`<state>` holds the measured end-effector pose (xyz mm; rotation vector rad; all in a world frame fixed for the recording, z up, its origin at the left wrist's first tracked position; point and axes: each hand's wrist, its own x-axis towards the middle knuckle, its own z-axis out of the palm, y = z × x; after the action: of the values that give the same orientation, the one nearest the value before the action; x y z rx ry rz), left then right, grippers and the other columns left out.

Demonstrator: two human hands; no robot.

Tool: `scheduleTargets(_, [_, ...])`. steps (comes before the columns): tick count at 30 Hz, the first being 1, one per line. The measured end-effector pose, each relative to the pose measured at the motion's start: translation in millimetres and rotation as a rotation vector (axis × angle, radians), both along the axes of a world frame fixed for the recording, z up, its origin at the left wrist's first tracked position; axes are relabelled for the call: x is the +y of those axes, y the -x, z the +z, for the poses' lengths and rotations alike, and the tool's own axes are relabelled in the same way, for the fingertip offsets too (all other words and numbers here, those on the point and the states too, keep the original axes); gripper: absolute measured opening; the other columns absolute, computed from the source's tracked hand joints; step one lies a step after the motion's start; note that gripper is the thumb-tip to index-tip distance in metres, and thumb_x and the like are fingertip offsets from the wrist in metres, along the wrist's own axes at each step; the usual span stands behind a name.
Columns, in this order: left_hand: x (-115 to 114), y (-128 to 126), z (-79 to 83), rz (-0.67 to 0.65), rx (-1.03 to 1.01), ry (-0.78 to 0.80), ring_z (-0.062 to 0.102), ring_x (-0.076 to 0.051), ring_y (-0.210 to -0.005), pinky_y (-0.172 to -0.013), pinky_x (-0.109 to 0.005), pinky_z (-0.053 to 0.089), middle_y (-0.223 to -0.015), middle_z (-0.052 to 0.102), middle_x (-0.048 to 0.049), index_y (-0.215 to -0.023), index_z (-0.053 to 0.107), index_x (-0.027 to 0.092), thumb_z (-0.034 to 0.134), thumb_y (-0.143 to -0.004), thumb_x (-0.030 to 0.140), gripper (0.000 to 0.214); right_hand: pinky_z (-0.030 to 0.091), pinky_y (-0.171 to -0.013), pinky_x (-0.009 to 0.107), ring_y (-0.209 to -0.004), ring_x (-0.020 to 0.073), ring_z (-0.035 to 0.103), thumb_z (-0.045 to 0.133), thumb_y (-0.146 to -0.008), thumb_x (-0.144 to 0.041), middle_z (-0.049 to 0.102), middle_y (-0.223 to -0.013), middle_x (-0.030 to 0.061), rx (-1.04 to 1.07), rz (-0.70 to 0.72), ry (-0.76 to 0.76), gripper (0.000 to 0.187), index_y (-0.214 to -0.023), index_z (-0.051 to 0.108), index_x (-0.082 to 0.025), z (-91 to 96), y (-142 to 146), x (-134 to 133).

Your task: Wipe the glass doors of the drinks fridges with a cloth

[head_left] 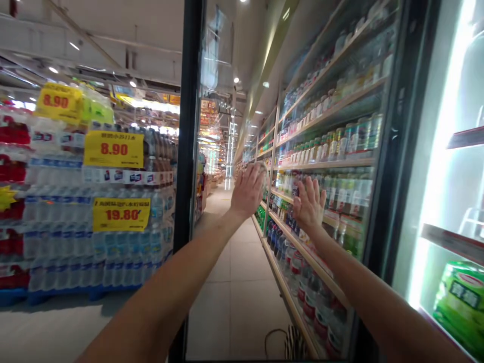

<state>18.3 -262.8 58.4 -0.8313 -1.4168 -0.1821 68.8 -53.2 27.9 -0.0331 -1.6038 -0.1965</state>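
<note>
A tall glass door (234,297) in a black frame stands in front of me, swung out from a lit drinks cooler. My left hand (248,189) is raised against the middle of the glass, fingers extended and close together. A pale rounded patch shows beyond its fingertips; I cannot tell whether it is a cloth or a reflection. To its right, my right hand (310,204) is also up at the glass, its fingers outstretched and slightly apart, with nothing visible in it. Shelves of bottles and cans (333,143) show in the glass behind both hands.
At left, stacked packs of bottled water (60,237) stand on a blue pallet (86,292), with yellow price signs (113,148) on them. The black door edge (185,151) rises between stack and glass. A green pack (461,302) sits low in the cooler at right.
</note>
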Motion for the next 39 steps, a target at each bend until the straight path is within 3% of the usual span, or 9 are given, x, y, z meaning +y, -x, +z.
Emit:
scheduleTargets(6, [9,-4,-9.7,-0.048,0.140,0.447,0.025,-0.019,-0.136,-0.111,-0.041,0.022,-0.142,0.039,-0.0082,-0.132,0.039,0.019,0.040,-0.090,0.021,0.042,0.016,-0.108,0.050,-0.138,0.0255,0.020,0.032,-0.089,-0.033,0.031,-0.147,0.0101,-0.014,0.024,-0.004,0.053,-0.141,0.030,-0.022,-0.2,-2,-1])
scheduleTargets(8, [5,-2,-0.7,-0.047,0.098,0.378,0.024,-0.020,-0.136,-0.111,-0.042,0.021,-0.143,0.038,-0.0089,-0.133,0.038,0.019,0.038,-0.091,0.024,0.042,0.016,-0.108,0.050,-0.138,0.0254,0.019,0.033,-0.089,-0.033,0.030,-0.147,0.0099,-0.007,0.028,-0.011,0.054,-0.141,0.028,-0.023,-0.8,-2,0])
scheduleTargets(12, [0,0,14.2,-0.005,-0.076,-0.008,0.017,-0.025,-0.138,-0.111,-0.047,0.019,-0.146,0.031,-0.0131,-0.134,0.036,0.014,0.038,-0.090,0.025,0.046,0.015,-0.109,0.050,-0.138,0.0254,0.019,0.033,-0.089,-0.034,0.030,-0.147,0.0101,0.008,0.020,-0.005,0.053,-0.141,0.030,-0.022,-1.2,0,1])
scheduleTargets(18, [1,-3,11.7,-0.053,0.055,0.399,0.025,-0.021,-0.136,-0.112,-0.044,0.019,-0.143,0.039,-0.0061,-0.131,0.040,0.021,0.036,-0.091,0.022,0.041,0.016,-0.109,0.049,-0.138,0.0248,0.021,0.033,-0.089,-0.034,0.032,-0.146,0.0103,0.020,0.018,-0.018,0.052,-0.140,0.032,-0.022,-1.3,0,1])
scheduleTargets(24, [-4,-2,40.6,0.021,-0.095,-0.030,0.024,-0.027,-0.136,-0.110,-0.048,0.020,-0.146,0.032,-0.0118,-0.133,0.038,0.015,0.041,-0.088,0.026,0.046,0.016,-0.109,0.050,-0.138,0.0262,0.021,0.033,-0.088,-0.033,0.032,-0.146,0.0104,0.031,0.023,-0.020,0.054,-0.140,0.031,-0.022,-1.6,1,3])
scheduleTargets(29, [-6,-1,22.0,-0.017,0.049,0.283,0.027,-0.023,-0.135,-0.109,-0.045,0.021,-0.142,0.039,-0.0081,-0.130,0.041,0.019,0.039,-0.091,0.027,0.041,0.018,-0.108,0.050,-0.137,0.0260,0.023,0.034,-0.088,-0.032,0.034,-0.145,0.0107,0.031,0.025,-0.028,0.053,-0.140,0.031,-0.022,-1.0,0,1])
scheduleTargets(31, [-13,2,21.8,-0.004,0.047,0.235,0.028,-0.022,-0.135,-0.109,-0.045,0.022,-0.141,0.041,-0.0082,-0.130,0.041,0.020,0.038,-0.091,0.027,0.040,0.018,-0.108,0.050,-0.136,0.0261,0.024,0.034,-0.088,-0.032,0.034,-0.145,0.0107,0.033,0.027,-0.030,0.053,-0.140,0.031,-0.022,-1.2,-1,0])
scheduleTargets(35, [-25,4,25.9,0.048,-0.058,-0.124,0.025,-0.026,-0.136,-0.108,-0.048,0.023,-0.144,0.034,-0.0126,-0.133,0.037,0.015,0.039,-0.089,0.025,0.045,0.018,-0.108,0.050,-0.136,0.0263,0.024,0.034,-0.088,-0.033,0.033,-0.145,0.0105,0.038,0.034,-0.013,0.053,-0.140,0.032,-0.022,-1.6,0,0])
scheduleTargets(39, [-27,4,8.3,0.039,0.059,0.149,0.027,-0.025,-0.135,-0.109,-0.045,0.023,-0.141,0.040,-0.0107,-0.131,0.039,0.016,0.039,-0.089,0.024,0.043,0.019,-0.108,0.050,-0.136,0.0264,0.025,0.035,-0.088,-0.034,0.034,-0.145,0.0107,0.038,0.030,-0.017,0.052,-0.139,0.033,-0.022,-2.0,1,0])
